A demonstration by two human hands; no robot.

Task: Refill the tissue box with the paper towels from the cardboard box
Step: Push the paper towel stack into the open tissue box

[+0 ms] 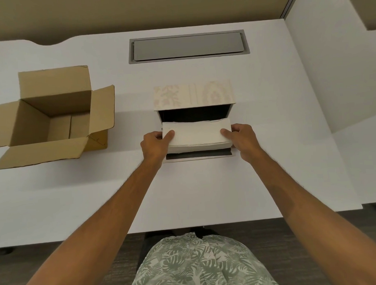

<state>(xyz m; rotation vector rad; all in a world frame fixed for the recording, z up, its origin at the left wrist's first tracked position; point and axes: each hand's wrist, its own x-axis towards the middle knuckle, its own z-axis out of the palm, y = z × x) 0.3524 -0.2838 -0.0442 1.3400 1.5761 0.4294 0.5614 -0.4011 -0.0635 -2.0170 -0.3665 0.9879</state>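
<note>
A stack of white paper towels [196, 134] hangs just above the open tissue box [199, 158] in the middle of the white table. My left hand [155, 145] grips the stack's left end and my right hand [243, 140] grips its right end, thumbs on top. The box's patterned lid [194, 94] stands flipped up behind the opening, and the dark inside shows behind and in front of the stack. The cardboard box [49, 117] sits at the left with its flaps open; I see no towels inside it.
A grey metal cable hatch [188, 46] is set flush into the white table [205, 188] behind the tissue box. A white partition [334, 73] rises along the right side. The table's near edge runs just in front of my body.
</note>
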